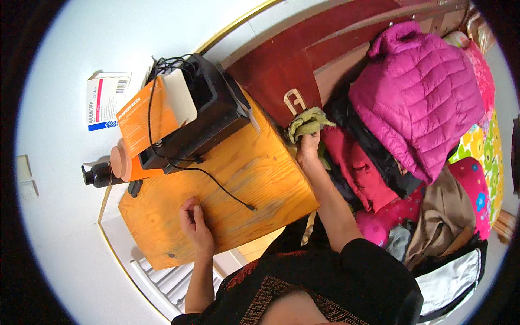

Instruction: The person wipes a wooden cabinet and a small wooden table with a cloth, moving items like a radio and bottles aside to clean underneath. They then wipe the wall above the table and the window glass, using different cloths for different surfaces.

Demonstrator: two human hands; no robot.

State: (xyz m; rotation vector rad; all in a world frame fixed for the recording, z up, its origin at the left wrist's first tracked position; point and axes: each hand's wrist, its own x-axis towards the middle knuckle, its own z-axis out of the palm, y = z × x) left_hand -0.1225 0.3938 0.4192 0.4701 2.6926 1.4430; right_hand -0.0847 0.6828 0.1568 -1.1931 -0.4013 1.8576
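Observation:
My right hand (309, 145) grips a crumpled olive-green cloth (309, 124) beside the far right edge of a yellow wooden tabletop (243, 162). The hand hides part of the cloth. Above the tabletop's near left part is my left hand (198, 227), its fingers loosely curled and nothing visible in them; whether it touches the wood I cannot tell. A black cable (227, 189) runs across the wood, its plug end lying between my hands. Right of my right arm lie a red garment (357, 170), a black garment (365, 134) and a magenta quilted jacket (422, 97).
A black organizer box (199, 134) with tangled cables stands at the back left, with an orange carton (144, 115), a white medicine box (107, 101) and a black pump bottle (101, 174) near it. Behind is a dark red headboard (276, 73). Brown fabric (443, 211) lies at right.

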